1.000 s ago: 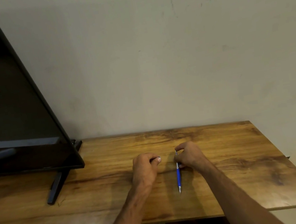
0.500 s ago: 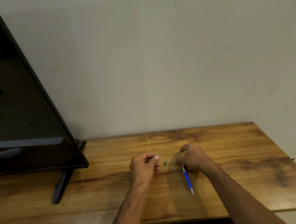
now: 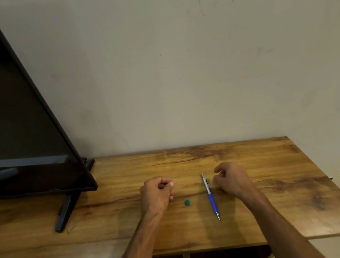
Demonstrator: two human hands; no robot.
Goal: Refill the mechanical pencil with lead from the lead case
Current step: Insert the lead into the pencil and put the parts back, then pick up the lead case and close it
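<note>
A long wooden table (image 3: 262, 183) stands against a plain, scuffed beige wall (image 3: 176, 61). Its top is warm brown with dark grain streaks, and open shelving shows beneath the front edge. A blue and silver pencil (image 3: 210, 196) lies flat on the wood near the middle, tip pointing toward the person, silver end toward the wall.

Just left of the pencil sits a small green cap (image 3: 187, 202), alone on the wood. Further left of the pencil, the left hand (image 3: 156, 194) rests on the table, curled into a loose fist with the thumb pressed over the fingers; whether it holds something inside, I cannot tell from here. Just right of the pencil, the right hand (image 3: 231, 178) rests with fingers bent and slightly parted, gripping nothing and not quite touching the pencil.

Far left of the pencil, a big dark television (image 3: 9, 132) stands on the same table on a slanted black foot (image 3: 63, 212), its screen reflecting the room.
</note>
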